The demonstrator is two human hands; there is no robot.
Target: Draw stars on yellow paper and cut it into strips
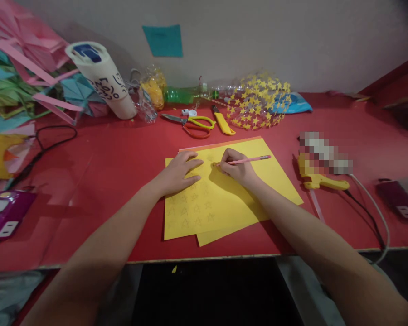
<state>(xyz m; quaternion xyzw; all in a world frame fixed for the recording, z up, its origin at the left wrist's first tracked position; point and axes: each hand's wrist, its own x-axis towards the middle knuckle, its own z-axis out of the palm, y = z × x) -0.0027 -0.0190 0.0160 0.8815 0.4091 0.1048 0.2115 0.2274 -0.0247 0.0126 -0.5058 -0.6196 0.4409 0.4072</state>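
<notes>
Yellow paper [238, 208] lies in stacked sheets on the red table, with an orange sheet edge [221, 145] showing behind. Rows of small pencil-drawn stars [197, 208] cover its left part. My left hand [181, 174] rests flat on the upper left of the paper, fingers spread. In my right hand [240, 168] is a pink pencil [253, 160], its eraser end pointing right and its tip down at the paper, right of my left fingers. Part of the drawing is hidden under my left hand.
Scissors [193, 124] and a yellow utility knife [223, 122] lie behind the paper. A star-covered clear plastic piece [255, 104] stands near the wall. A yellow glue gun [321, 182] with its cord sits right. A white tumbler [104, 81] and folded paper ornaments [30, 50] occupy the left.
</notes>
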